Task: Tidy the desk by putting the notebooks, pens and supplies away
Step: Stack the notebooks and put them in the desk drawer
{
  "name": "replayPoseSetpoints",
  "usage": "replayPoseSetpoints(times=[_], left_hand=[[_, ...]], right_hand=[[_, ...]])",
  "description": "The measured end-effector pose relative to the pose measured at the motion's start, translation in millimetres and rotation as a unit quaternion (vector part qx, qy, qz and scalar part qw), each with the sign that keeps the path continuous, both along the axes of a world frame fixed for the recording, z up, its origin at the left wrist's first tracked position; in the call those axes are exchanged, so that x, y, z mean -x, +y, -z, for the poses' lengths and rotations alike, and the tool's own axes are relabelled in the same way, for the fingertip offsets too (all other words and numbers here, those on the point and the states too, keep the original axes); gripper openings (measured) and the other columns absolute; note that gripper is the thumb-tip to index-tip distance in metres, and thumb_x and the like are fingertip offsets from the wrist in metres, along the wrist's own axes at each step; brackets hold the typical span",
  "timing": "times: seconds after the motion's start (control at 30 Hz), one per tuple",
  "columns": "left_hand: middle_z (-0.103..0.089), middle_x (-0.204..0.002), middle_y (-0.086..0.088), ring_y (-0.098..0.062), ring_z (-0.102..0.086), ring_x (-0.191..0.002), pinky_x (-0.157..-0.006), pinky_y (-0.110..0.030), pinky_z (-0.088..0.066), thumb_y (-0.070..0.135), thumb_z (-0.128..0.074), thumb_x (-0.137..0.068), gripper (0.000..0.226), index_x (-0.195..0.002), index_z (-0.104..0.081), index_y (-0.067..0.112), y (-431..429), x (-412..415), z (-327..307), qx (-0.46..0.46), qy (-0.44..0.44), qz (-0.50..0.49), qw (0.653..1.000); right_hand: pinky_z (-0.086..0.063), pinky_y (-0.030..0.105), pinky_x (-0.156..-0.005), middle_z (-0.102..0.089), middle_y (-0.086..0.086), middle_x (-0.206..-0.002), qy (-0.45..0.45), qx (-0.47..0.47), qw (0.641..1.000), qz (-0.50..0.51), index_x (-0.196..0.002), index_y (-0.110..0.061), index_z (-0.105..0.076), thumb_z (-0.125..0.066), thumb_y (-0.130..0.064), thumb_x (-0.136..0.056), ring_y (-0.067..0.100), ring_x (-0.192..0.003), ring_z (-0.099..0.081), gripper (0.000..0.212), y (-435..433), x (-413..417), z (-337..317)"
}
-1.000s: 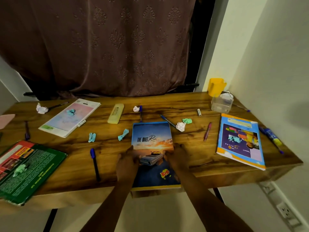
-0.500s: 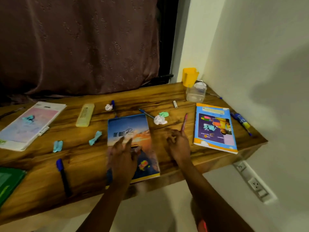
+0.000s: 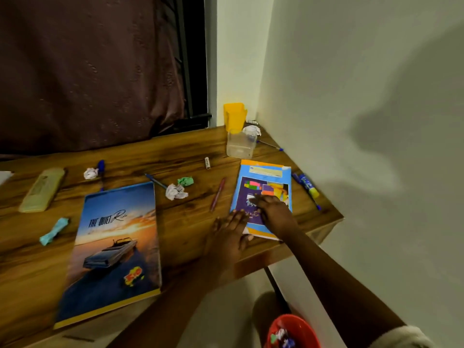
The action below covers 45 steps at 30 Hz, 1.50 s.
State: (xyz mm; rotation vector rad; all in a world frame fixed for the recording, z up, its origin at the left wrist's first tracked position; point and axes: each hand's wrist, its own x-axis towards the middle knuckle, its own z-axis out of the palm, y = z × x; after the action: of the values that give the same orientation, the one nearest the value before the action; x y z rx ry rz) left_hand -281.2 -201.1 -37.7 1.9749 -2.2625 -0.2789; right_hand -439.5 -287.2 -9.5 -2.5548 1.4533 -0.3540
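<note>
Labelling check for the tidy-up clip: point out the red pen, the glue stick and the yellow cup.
red pen [image 3: 218, 194], head view, middle of its barrel.
glue stick [image 3: 307, 183], head view, blue body just above the yellow end.
yellow cup [image 3: 234, 116], head view, front wall below the rim.

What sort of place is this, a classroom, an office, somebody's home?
Most likely a study corner in a home: a wooden desk set into a wall corner next to a dark curtain, littered with a car-cover notebook, a blue notebook, a red pen and crumpled paper.
</note>
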Motion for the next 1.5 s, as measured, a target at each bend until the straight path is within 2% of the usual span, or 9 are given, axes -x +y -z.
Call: replayPoseSetpoints(times=[0.17,0.43,0.67,0.87,0.93,1.03,1.2,1.33,1.5], left_hand=[[-0.050,-0.141,-0.001,-0.022,-0.043,-0.133,-0.104,-0.054,-0.037,0.068,-0.022,-0.090,0.071,-0.137,-0.047,0.021,18.4,-31.3,10.3,0.087,0.032,-0.021,0.995],[-0.053,-0.136,-0.015,-0.035,-0.049,-0.127,-0.101,-0.059,-0.038,0.087,-0.027,-0.072,0.101,-0.132,-0.046,0.008,41.6,-46.0,15.9,0.112,-0.064,-0.004,0.992],[-0.062,-0.127,0.002,-0.022,-0.058,-0.118,-0.092,-0.041,-0.052,0.060,-0.032,-0.089,0.058,-0.128,-0.057,0.024,46.7,-17.5,14.8,0.167,-0.060,0.080,0.981],[-0.073,-0.080,0.004,-0.009,-0.069,-0.067,-0.051,-0.019,-0.051,0.040,-0.042,-0.082,0.035,-0.093,-0.071,0.023,49.3,-23.8,-21.1,0.297,-0.059,0.037,0.952],[-0.072,-0.085,-0.001,-0.015,-0.071,-0.073,-0.052,-0.025,-0.053,0.031,-0.054,-0.083,0.025,-0.099,-0.067,0.018,41.4,-28.1,-35.1,0.303,-0.015,-0.002,0.953],[-0.071,-0.092,-0.008,-0.021,-0.067,-0.081,-0.064,-0.030,-0.053,0.028,-0.055,-0.092,0.021,-0.101,-0.064,0.012,30.6,-30.2,-68.0,0.343,0.099,-0.033,0.934],[-0.056,-0.126,-0.008,-0.017,-0.047,-0.118,-0.097,-0.057,-0.041,0.039,-0.048,-0.093,0.036,-0.126,-0.050,0.024,16.8,-53.1,-134.0,0.428,0.217,-0.102,0.871],[-0.011,-0.158,-0.002,-0.015,-0.013,-0.145,-0.116,-0.022,-0.020,0.043,-0.064,-0.084,0.083,-0.149,-0.016,0.025,25.4,-82.9,-154.0,0.433,0.376,-0.195,0.796],[-0.059,-0.121,0.014,-0.002,-0.057,-0.113,-0.100,-0.030,-0.047,0.009,-0.058,-0.090,0.061,-0.142,-0.032,0.023,52.3,-120.9,-140.2,0.275,0.601,-0.211,0.720]], right_hand=[[-0.047,0.035,-0.089,-0.063,0.013,-0.119,-0.013,0.031,0.999,0.033,-0.119,-0.013,-0.063,-0.055,-0.020,-0.087,0.034,-0.107,-0.057,0.033,-20.4,28.2,-2.8],[-0.036,0.039,-0.109,-0.049,0.009,-0.140,-0.021,-0.008,0.995,0.097,-0.135,-0.019,-0.049,-0.052,-0.019,-0.093,0.031,-0.131,-0.040,0.042,-45.7,67.5,-2.9],[-0.032,0.042,-0.112,-0.044,0.013,-0.143,-0.122,-0.007,0.991,-0.053,-0.134,-0.011,-0.048,-0.055,0.001,-0.086,0.030,-0.135,-0.037,0.051,-24.1,63.4,-16.0],[0.002,0.039,-0.115,0.005,-0.010,-0.151,0.072,-0.074,0.970,-0.219,-0.148,-0.024,-0.016,-0.071,-0.024,-0.080,0.010,-0.140,0.010,0.087,-14.5,43.3,-18.0],[0.002,0.044,-0.117,-0.006,-0.006,-0.156,0.057,-0.046,0.973,-0.220,-0.148,-0.025,-0.020,-0.067,-0.032,-0.083,0.012,-0.144,0.002,0.080,-10.4,30.2,-19.5],[-0.032,0.055,-0.108,-0.053,0.012,-0.136,-0.096,0.025,0.983,-0.154,-0.133,-0.014,-0.050,-0.064,-0.016,-0.085,0.029,-0.130,-0.044,0.050,-7.5,14.0,-33.0],[-0.052,0.033,-0.080,-0.071,0.015,-0.100,-0.216,0.137,0.959,-0.125,-0.111,-0.007,-0.066,-0.055,-0.020,-0.086,0.030,-0.088,-0.067,0.030,-13.1,-11.7,-93.4],[-0.039,0.003,-0.068,-0.070,0.010,-0.088,-0.312,0.121,0.938,-0.091,-0.109,-0.002,-0.063,-0.057,-0.019,-0.088,0.013,-0.077,-0.064,0.028,0.5,-24.8,-145.4],[-0.049,0.013,-0.083,-0.067,-0.005,-0.099,-0.503,-0.104,0.851,-0.109,-0.111,-0.004,-0.060,-0.061,-0.016,-0.089,-0.003,-0.095,-0.063,0.024,24.7,-91.4,-162.6]])
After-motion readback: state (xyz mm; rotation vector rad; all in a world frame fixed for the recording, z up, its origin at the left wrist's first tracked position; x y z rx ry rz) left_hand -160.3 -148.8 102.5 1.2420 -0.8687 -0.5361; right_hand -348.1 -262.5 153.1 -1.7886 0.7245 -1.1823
